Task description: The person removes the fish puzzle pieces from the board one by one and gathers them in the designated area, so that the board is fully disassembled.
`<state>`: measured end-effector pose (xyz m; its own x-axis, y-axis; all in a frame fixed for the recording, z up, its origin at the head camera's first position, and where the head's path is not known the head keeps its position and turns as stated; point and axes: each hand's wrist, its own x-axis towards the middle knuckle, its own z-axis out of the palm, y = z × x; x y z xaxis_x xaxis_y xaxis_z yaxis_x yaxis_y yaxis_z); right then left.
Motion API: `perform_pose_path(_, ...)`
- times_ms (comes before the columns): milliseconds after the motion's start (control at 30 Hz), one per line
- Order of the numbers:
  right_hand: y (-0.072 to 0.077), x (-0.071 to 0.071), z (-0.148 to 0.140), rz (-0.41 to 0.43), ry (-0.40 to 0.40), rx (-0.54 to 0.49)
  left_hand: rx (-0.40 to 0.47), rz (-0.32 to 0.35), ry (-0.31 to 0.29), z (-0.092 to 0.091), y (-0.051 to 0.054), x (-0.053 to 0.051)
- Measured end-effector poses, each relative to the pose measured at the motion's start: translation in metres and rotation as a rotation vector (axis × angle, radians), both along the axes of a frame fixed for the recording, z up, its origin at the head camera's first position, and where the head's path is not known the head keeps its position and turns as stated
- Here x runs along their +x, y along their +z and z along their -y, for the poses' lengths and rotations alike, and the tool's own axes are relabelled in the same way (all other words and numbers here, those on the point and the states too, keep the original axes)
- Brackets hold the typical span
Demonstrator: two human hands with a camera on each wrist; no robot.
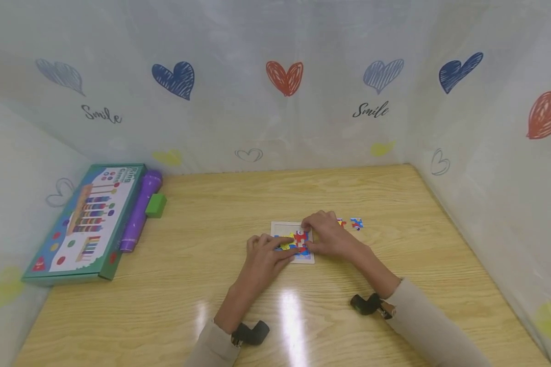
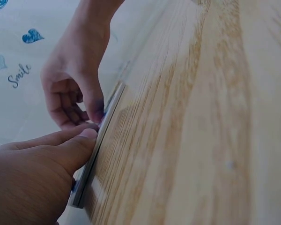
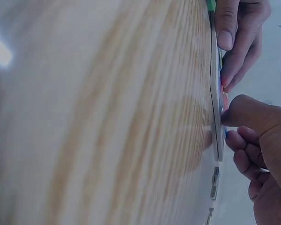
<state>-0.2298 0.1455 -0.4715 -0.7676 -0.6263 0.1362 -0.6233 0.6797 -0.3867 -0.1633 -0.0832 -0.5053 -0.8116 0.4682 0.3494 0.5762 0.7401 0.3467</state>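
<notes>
A small jigsaw puzzle in a pale square tray lies on the wooden table, with yellow, red and blue pieces inside. My left hand rests over its left side, index finger and thumb stretched across the pieces. At the tray's right edge, my right hand has its thumb and curled fingers around a puzzle piece, which is largely hidden. In the right wrist view, the right thumb touches the upper face of the tray. The left wrist view shows both hands' fingertips close together at the tray.
Two loose puzzle pieces, one partly behind the right hand and another farther right, lie beyond the tray. At the left are a ring game box, a purple microphone-shaped toy and a green block. A heart-printed curtain encloses the table.
</notes>
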Motion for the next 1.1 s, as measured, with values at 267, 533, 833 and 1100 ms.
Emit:
perform_pose_path(267, 0.005, 0.002, -0.006, -0.044, -0.012, -0.034, 0.007, 0.004, -0.021, -0.001, 0.002, 0.0)
perform_pose_path(533, 0.01, 0.006, -0.018, -0.06, -0.034, -0.058, 0.023, -0.007, -0.024, 0.0, 0.0, 0.0)
perform_pose_path(833, 0.017, 0.013, -0.03, -0.05, -0.044, -0.062, 0.024, -0.021, -0.026, 0.0, -0.002, 0.0)
perform_pose_path(1100, 0.021, 0.018, -0.04, -0.051, -0.063, -0.071, 0.06, -0.033, -0.029, 0.0, -0.002, 0.0)
